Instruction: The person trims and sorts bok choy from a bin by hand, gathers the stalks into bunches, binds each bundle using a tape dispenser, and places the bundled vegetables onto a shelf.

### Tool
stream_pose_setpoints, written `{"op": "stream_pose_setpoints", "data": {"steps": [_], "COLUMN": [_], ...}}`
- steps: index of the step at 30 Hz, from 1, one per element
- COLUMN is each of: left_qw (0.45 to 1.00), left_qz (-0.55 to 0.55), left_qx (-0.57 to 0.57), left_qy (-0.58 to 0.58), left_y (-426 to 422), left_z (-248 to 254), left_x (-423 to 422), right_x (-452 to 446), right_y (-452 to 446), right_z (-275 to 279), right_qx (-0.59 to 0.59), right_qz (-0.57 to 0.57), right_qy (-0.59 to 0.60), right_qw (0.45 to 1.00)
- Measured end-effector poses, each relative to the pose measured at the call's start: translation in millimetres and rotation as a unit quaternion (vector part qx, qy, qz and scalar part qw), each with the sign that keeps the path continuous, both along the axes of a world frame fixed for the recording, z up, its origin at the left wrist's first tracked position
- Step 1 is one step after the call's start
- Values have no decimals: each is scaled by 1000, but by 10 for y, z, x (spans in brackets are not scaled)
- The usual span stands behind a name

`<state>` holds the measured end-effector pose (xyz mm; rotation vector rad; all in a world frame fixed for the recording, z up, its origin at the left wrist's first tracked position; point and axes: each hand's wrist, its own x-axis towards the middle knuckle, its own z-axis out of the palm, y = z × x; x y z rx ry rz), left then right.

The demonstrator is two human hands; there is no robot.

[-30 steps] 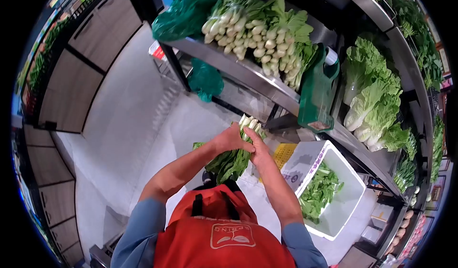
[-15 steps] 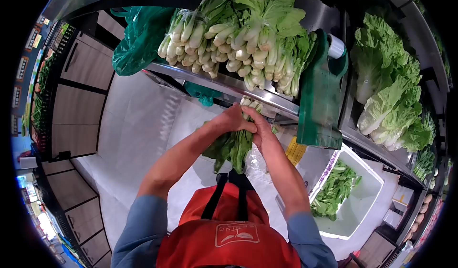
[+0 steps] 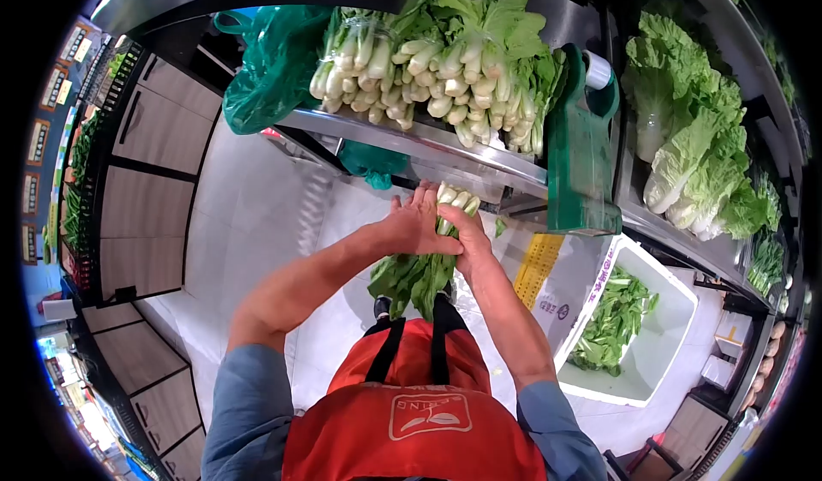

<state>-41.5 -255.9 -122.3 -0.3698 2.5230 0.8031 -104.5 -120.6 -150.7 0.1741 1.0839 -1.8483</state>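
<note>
A bunch of leafy greens (image 3: 414,280) with pale stem ends hangs between my hands, stems up and leaves down. My right hand (image 3: 469,234) is wrapped round the stems from the right. My left hand (image 3: 418,224) lies against the bunch's left side, its fingers spread and stretched out. Just beyond, on the metal shelf (image 3: 411,137), is a pile of similar greens (image 3: 454,74) with white stems facing me. A green plastic bag (image 3: 278,70) lies at the pile's left, and a green holder with a white roll (image 3: 584,164) stands at its right.
A white foam box (image 3: 666,357) with loose leaves (image 3: 618,314) is on the floor at the right, near a yellow perforated strip (image 3: 538,268). Lettuces (image 3: 698,138) fill the right shelf. Wooden cabinets (image 3: 147,198) line the left. Another green bag (image 3: 374,162) hangs below the shelf.
The fingers of my left hand have spread from their grip on the bunch. My right hand still holds it. The view has shifted slightly, so the shelf and foam box sit differently in it.
</note>
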Motion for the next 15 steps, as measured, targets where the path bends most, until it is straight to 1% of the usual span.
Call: {"op": "stream_pose_setpoints", "data": {"steps": [1,4,6,7,8,10,11,12,13,14,15], "left_qw": [1000,995,989,984,984,977,972,967,968,968,957], "left_qz": [4,17,21,26,20,33,24,20,15,13,25], "left_qx": [20,74,95,119,111,140,155,166,170,185,202], "left_qy": [13,64,110,133,138,155,173,193,185,167,206], "left_y": [-7,-57,-78,-86,-91,-119,-164,-230,-238,-249,-245], "left_z": [57,285,416,444,587,892,933,966,1107,1207,1261], "left_x": [75,308,488,564,658,861,971,1084,1183,1282,1378], "right_x": [95,353,526,614,713,901,1021,1063,1149,1198,1299], "right_y": [3,-45,-36,-54,-55,-40,-36,-66,-87,-128,-175], "right_z": [89,297,638,703,753,884,1110,1027,1169,1089,1218], "right_qx": [0,-37,-116,-107,-99,-55,-53,-112,-123,-137,-148], "right_qz": [-16,-41,-43,-63,-79,-86,-92,-80,-79,-74,-81], "right_qy": [-26,29,36,35,32,47,37,54,50,85,134], "right_qw": [1000,998,992,992,991,994,994,989,988,984,977]}}
